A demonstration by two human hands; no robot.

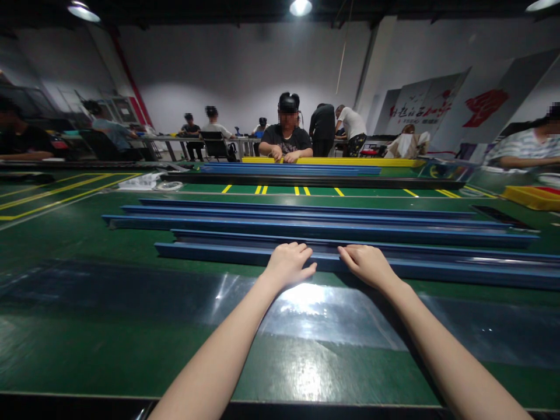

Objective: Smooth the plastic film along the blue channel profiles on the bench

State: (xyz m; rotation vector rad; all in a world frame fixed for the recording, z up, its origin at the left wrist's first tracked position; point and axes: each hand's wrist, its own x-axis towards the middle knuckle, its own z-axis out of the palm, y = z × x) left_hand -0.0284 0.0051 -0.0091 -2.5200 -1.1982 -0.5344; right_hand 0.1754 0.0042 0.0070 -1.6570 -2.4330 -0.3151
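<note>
A long blue channel profile (210,253) lies across the green table, nearest to me. My left hand (290,263) rests over it with fingers curled onto the channel and the thumb pointing right. To the right, my right hand (365,262) grips the same profile, its fingers bent over the near wall. Between the two hands a short stretch of the channel shows. Behind it lie more blue profiles (306,226), parallel to the first. A clear plastic strip (175,294) lies flat in front, under my forearms.
Farther back are a black bar (306,180), thin blue strips (280,169) and a yellow bar (350,161) touched by a person's hands. A dark flat object (503,217) and a yellow tray (527,197) are at right. White pieces (139,181) lie back left.
</note>
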